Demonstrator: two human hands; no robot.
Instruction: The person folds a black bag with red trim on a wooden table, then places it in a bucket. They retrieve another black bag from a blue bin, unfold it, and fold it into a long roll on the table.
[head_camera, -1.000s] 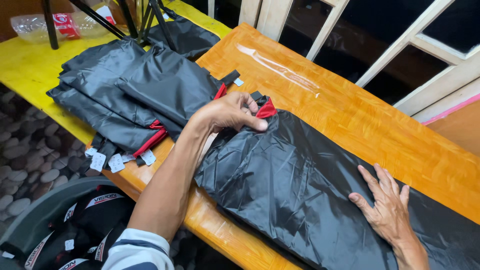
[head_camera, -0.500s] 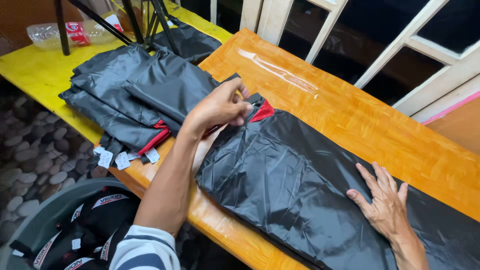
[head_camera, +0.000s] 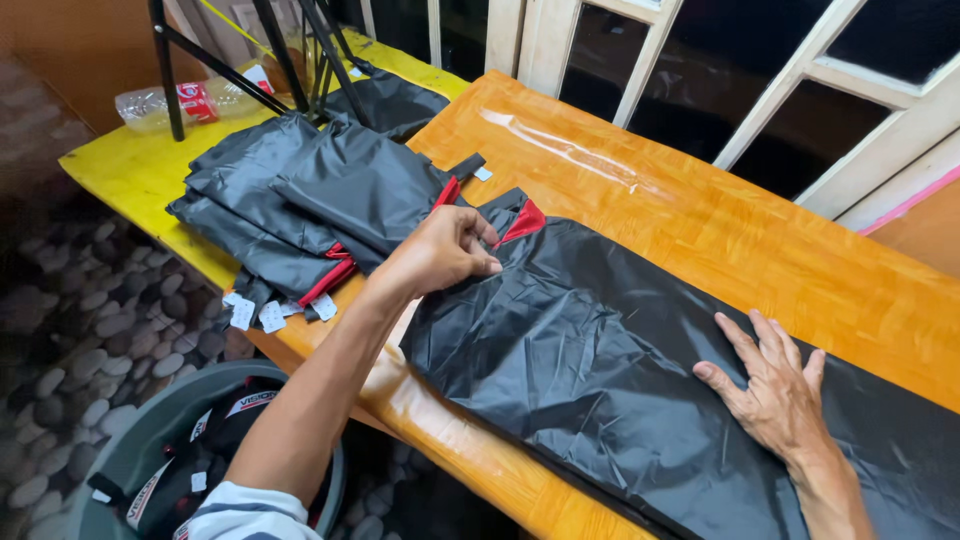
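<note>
A long varnished orange wooden tabletop (head_camera: 760, 250) runs beside white-framed window panes (head_camera: 800, 80), with a yellow-topped table (head_camera: 130, 170) butted against its far end and a pebble-patterned floor (head_camera: 70, 330) below.

Spread flat along the orange wood lies a large black, thin, shiny fabric garment with red trim (head_camera: 600, 370). It looks light, limp and slippery, creased all over, so it should slide easily on the varnish and fold without resistance. The firmer red-lined end near the corner seems the best place to take hold, with a flat palm to anchor the rest.

Across the joint of the two tables sits a stack of similar folded black garments with red edging (head_camera: 310, 200), small white paper tags (head_camera: 270, 315) hanging off its near edge. Black metal stand legs (head_camera: 165, 70) rise behind it.

Low at the left, a grey round plastic bin (head_camera: 140, 440) holds more dark fabric pieces with printed white labels, loosely piled.

The left hand (head_camera: 440, 255) rests at the garment's red-trimmed end, fingers curled and pinching the fabric edge. The right hand (head_camera: 775, 385) lies flat on the garment further along, fingers spread and relaxed, gripping nothing.

A crumpled clear plastic bag with red print (head_camera: 170, 100) lies on the yellow top.
</note>
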